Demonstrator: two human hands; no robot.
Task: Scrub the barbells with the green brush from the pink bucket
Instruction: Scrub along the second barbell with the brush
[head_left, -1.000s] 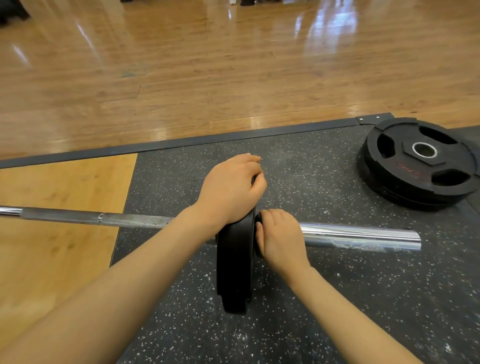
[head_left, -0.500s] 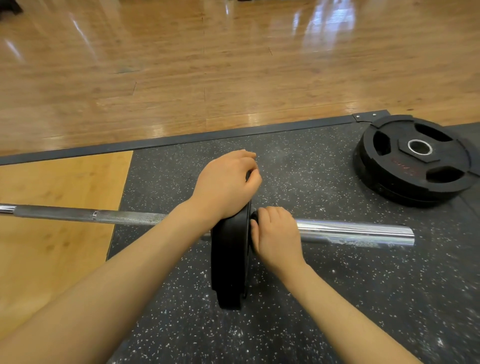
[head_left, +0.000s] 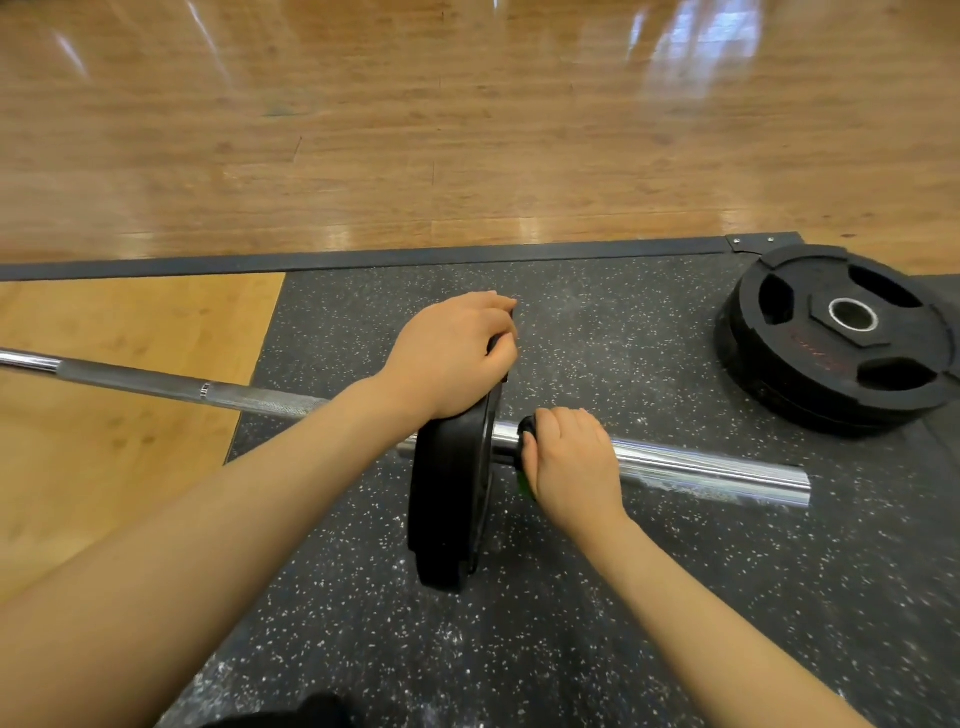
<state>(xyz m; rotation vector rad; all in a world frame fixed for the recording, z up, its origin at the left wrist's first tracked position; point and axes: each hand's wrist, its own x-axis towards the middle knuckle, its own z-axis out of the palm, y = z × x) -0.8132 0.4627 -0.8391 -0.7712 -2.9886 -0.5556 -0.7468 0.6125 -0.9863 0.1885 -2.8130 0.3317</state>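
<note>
Barbell (head_left: 156, 384): one steel bar lying on the floor, running from the left edge of view across to the right. Its left part has a dull knurled grip and lies over a tan wood panel (head_left: 104, 415); its right part is a bright polished sleeve (head_left: 701, 467) resting over the speckled black rubber mat (head_left: 623, 597), with its cut end pointing right.

Left hand (head_left: 452, 353): forearm reaching in from the lower left and crossing over the bar. Fingers curled over the top rim of the upright plate, gripping it, with the palm resting on its edge.

Upright plate (head_left: 449, 499): black weight plate, threaded on the bar, standing on edge on the mat. A short stretch of bare sleeve shows between it and the collar.

Collar (head_left: 525, 431): small black piece on the sleeve, just right of the upright plate, with a trace of green at its lower edge. Mostly hidden by the hand.

Right hand (head_left: 571, 462): forearm entering from the lower right. Fingers bent over the sleeve and closed round the collar; back of the hand faces the camera, so the fingertips are hidden.

Loose plates (head_left: 841, 338): black plates with grip cut-outs and a metal-ringed centre hole, lying flat in a stack on the mat at the far right, well apart from the bar.

Surround: dark edging strip (head_left: 363, 258) along the mat's far side, glossy wood floor (head_left: 415, 130) beyond.
</note>
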